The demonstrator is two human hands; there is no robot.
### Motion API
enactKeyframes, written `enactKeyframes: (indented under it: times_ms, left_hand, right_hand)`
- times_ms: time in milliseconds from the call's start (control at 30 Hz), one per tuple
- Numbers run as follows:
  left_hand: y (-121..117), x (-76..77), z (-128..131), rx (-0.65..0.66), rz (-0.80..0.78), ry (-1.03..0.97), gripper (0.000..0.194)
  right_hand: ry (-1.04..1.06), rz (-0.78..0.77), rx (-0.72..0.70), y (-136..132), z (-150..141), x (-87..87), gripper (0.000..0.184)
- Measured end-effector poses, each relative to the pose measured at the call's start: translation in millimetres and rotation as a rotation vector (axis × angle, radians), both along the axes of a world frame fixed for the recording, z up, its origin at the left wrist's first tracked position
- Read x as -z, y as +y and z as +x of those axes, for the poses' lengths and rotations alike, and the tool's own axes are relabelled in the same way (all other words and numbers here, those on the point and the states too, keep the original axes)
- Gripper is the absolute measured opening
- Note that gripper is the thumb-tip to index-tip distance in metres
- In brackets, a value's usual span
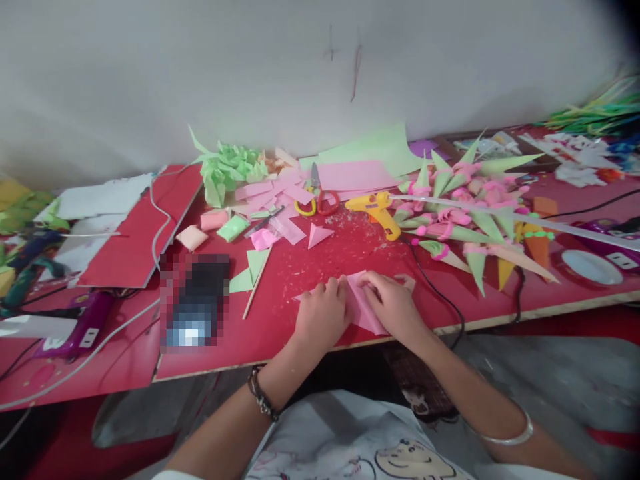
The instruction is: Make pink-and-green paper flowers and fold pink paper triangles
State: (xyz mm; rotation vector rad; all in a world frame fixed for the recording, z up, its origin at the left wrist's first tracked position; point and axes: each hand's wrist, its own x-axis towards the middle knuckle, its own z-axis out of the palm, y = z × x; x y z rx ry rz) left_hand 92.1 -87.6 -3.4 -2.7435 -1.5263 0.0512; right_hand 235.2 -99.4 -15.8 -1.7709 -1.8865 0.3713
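A sheet of pink paper (367, 308) lies near the front edge of the red table, partly hidden under both of my hands. My left hand (323, 310) presses on its left side with curled fingers, and a pink tip pokes out past them. On the right, my right hand (393, 299) pinches the paper's upper edge between thumb and fingers. Just beyond my hands sits a small folded pink paper cone (319, 235). A thin wooden stick (257, 283) rests left of my left hand, beside light green paper pieces (250, 272).
A yellow glue gun (377, 212) lies ahead, its cord running past my right hand. Scissors (316, 197) and pink strips (273, 192) are farther back. Pink-and-green paper flowers (467, 207) pile up at right. A pixelated dark rectangle (200, 300) is at left, near a red board (135, 230).
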Motion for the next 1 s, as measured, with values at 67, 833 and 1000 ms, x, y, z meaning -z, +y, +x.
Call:
enactKeyframes:
  times_ms: [67, 833, 1000]
  left_hand:
    - [-0.7, -0.5, 1.0, -0.009, -0.018, 0.013, 0.047]
    - [-4.3, 0.9, 3.7, -0.028, 0.008, -0.007, 0.048]
    - [-4.1, 2.2, 3.1, -0.036, 0.012, -0.001, 0.048]
  right_hand:
    - [-0.005, 0.005, 0.006, -1.6, -1.5, 0.0, 0.019]
    - [0.036, -0.069, 0.085, -29.9, -0.5, -1.2, 0.018]
    - [-0.035, -0.023, 0.136, -37.9, 2.5, 0.1, 0.02]
